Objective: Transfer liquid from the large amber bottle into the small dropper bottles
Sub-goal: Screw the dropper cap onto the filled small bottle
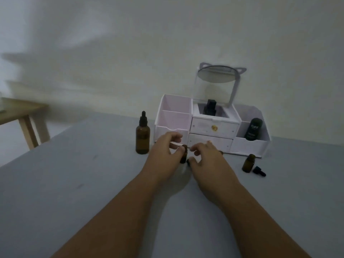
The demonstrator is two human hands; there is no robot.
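Large amber bottle (142, 135) upright and capped on the tabletop (74, 183), just left of both hands. Small dropper bottle (183, 155) gripped in left hand (163, 154) fingers. Right hand (209, 158) curled at a dark cap (188, 162), grip unclear. Risks toppling the small bottle if twisted carelessly.

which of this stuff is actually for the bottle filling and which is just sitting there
For the job: large amber bottle; small dropper bottle gripped by the left hand; open small bottle; loose dropper cap beside it.
Lying about: white organiser; Kahf bottle; black bottle; wooden side table.
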